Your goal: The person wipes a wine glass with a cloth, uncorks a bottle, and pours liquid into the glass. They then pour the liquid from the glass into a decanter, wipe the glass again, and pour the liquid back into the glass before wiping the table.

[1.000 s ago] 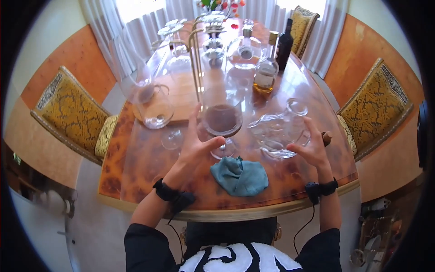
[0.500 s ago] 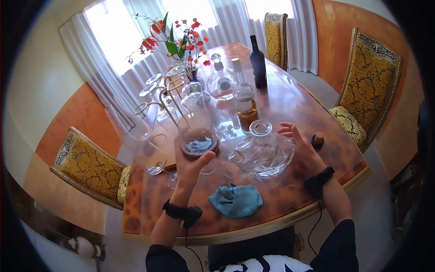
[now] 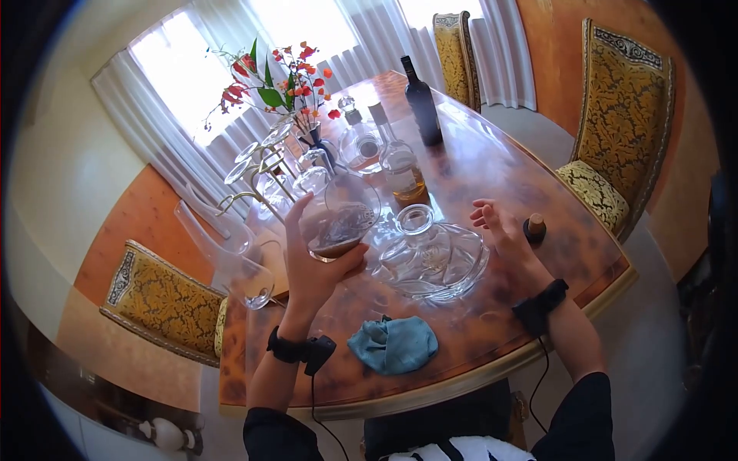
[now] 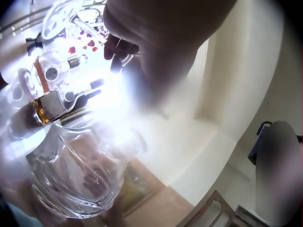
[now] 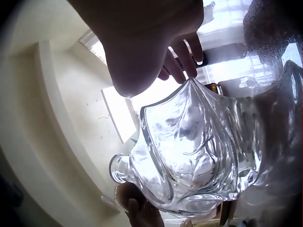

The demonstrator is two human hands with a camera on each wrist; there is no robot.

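Observation:
My left hand (image 3: 314,265) grips a stemmed glass (image 3: 350,201) low on its bowl, thumb across the front, with a little dark liquid at the bottom. Just right of it stands a wide, wavy clear decanter (image 3: 436,265), its neck uncovered; it fills much of the right wrist view (image 5: 189,151) and shows in the left wrist view (image 4: 78,175). My right hand (image 3: 507,242) is beside the decanter's right side, holding nothing, fingers slightly bent. In the right wrist view, left fingers (image 5: 144,215) show at the brown liquid beyond the decanter.
A teal cloth (image 3: 393,344) lies near the front edge. Right of my right hand is a stopper (image 3: 535,225). Behind stand an amber-liquid bottle (image 3: 403,173), a dark bottle (image 3: 421,104), a stoppered decanter (image 3: 359,144) and a glass rack (image 3: 247,194). A tall decanter (image 3: 244,269) stands left.
The head view has swung, shifting the scene. My left hand has taken hold of the glass and tilted it. My right hand has drawn back from the decanter's side.

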